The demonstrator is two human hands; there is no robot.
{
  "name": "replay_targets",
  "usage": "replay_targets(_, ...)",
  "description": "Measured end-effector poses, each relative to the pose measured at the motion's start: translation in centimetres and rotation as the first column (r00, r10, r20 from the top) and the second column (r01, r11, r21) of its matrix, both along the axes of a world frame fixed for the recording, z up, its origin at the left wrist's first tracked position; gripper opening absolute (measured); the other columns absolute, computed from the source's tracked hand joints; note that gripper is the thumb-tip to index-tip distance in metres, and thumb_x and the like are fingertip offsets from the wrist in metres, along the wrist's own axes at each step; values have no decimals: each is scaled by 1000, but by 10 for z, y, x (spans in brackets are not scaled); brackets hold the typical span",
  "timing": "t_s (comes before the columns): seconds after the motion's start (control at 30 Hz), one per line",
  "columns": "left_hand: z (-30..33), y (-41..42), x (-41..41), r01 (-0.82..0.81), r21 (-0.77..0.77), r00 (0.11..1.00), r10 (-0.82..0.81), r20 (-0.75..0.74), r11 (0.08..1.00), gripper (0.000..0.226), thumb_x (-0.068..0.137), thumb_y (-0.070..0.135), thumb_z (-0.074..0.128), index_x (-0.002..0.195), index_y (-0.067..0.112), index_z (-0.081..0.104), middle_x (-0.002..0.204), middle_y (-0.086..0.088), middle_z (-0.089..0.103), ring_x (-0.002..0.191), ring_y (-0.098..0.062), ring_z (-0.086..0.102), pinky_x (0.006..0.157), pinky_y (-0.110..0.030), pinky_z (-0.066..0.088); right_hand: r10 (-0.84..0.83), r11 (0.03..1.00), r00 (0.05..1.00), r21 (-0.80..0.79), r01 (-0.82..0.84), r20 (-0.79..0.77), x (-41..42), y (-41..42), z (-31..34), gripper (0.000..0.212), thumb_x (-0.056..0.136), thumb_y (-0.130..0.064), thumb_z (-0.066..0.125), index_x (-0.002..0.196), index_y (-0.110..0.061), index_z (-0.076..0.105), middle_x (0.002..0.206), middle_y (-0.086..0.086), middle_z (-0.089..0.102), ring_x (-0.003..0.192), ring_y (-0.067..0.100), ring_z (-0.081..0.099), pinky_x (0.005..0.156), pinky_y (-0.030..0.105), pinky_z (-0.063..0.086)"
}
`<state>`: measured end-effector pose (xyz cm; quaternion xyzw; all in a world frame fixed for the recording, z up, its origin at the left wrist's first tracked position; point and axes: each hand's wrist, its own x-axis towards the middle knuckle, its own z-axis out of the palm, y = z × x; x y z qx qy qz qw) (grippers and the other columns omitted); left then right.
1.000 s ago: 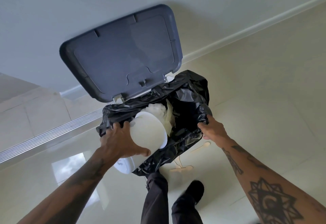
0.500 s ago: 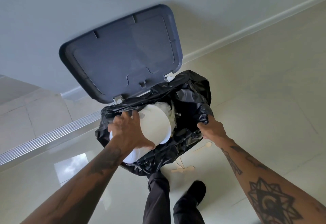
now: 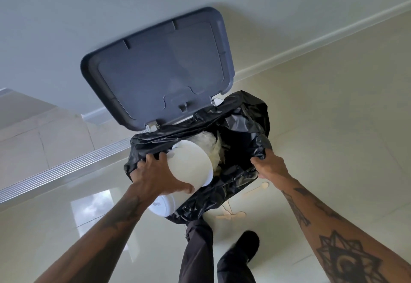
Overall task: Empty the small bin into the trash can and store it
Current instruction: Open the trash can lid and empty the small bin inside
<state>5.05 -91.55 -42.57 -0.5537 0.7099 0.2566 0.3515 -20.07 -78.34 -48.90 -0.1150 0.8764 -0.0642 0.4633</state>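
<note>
My left hand [image 3: 155, 177] grips the small white bin [image 3: 189, 164], which is tipped over with its mouth pointing into the trash can. White crumpled rubbish [image 3: 208, 143] shows at the bin's mouth inside the black bag [image 3: 242, 127] that lines the can. The can's dark grey lid [image 3: 160, 71] stands open against the wall. My right hand [image 3: 270, 164] pinches the bag's right edge and holds it open.
Wooden spoons [image 3: 256, 190] and another wooden utensil [image 3: 231, 214] lie on the glossy cream floor right of the can. My dark trouser legs and shoe [image 3: 242, 251] stand just in front of it. A metal floor track [image 3: 66, 164] runs along the left.
The tipped bin swung a little left then back toward the bag's middle, with my left hand shifting its grip. My right hand has kept its hold on the bag's edge.
</note>
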Motion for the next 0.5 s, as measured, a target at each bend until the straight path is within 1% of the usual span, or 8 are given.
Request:
replay_targets(0.07, -5, -4, -1, 5, -25, 1000, -6, -28, 1000, 140, 38, 88, 75, 156, 29, 26, 151, -15, 40, 142, -41, 42, 108, -55, 44, 1, 1000, 1000, 10, -1, 1, -2, 1, 3, 50, 93, -29, 57, 139, -10, 48, 122, 21, 65, 100, 37, 72, 92, 43, 59)
replay_targets(0.13, -6, -3, 1, 30, 24, 1000, -30, -5, 999, 141, 37, 89, 74, 156, 28, 27, 151, -14, 39, 139, -40, 45, 108, -52, 47, 23, 1000, 1000, 7, -23, -2, -2, 2, 3, 46, 93, -28, 56, 135, -9, 50, 120, 21, 66, 100, 37, 72, 92, 42, 58)
replay_targets(0.27, -10, 2, 8, 15, 54, 1000, -14, -23, 998, 139, 38, 89, 73, 154, 26, 29, 148, -13, 42, 138, -39, 46, 106, -51, 47, -3, 1000, 1000, -5, 3, 1, -4, 2, 5, 45, 92, -27, 56, 134, -9, 50, 119, 21, 67, 100, 38, 72, 90, 41, 58)
replay_targets(0.33, -9, -1, 14, -35, 103, 997, 41, -58, 994, 140, 37, 89, 74, 154, 25, 31, 148, -12, 45, 136, -36, 49, 106, -48, 49, -14, 1000, 1000, 6, 14, 15, -1, 3, 7, 49, 92, -28, 55, 137, -10, 49, 119, 21, 66, 100, 37, 71, 89, 40, 58)
replay_targets(0.37, -8, -4, 17, -81, 110, 990, 93, -107, 991, 140, 35, 90, 74, 153, 26, 34, 148, -10, 47, 134, -34, 50, 106, -47, 50, -46, 999, 998, 5, 46, 34, 0, 2, 10, 53, 93, -29, 56, 142, -12, 47, 119, 19, 65, 98, 36, 72, 86, 38, 59)
replay_targets(0.43, -4, -11, 24, -172, 136, 944, 203, -258, 976, 137, 35, 91, 76, 151, 31, 39, 143, 0, 53, 128, -27, 54, 104, -46, 52, -121, 993, 988, -5, 122, 94, 6, 1, 23, 60, 94, -33, 57, 150, -17, 40, 115, 13, 63, 95, 32, 74, 81, 34, 58)
replay_targets(0.47, -2, -12, 29, -206, 166, 907, 252, -338, 964, 133, 35, 91, 78, 150, 35, 41, 139, 5, 57, 124, -23, 56, 102, -44, 54, -131, 991, 985, -19, 134, 115, 11, 0, 29, 61, 95, -37, 57, 150, -20, 40, 117, 11, 62, 98, 31, 73, 85, 35, 57)
replay_targets(0.5, 1, -10, 35, -236, 212, 862, 305, -406, 948, 130, 36, 89, 81, 149, 36, 43, 135, 9, 61, 120, -19, 60, 99, -43, 56, -129, 990, 984, -42, 135, 126, 17, 1, 34, 60, 95, -41, 57, 150, -21, 42, 123, 10, 61, 105, 32, 70, 93, 39, 56)
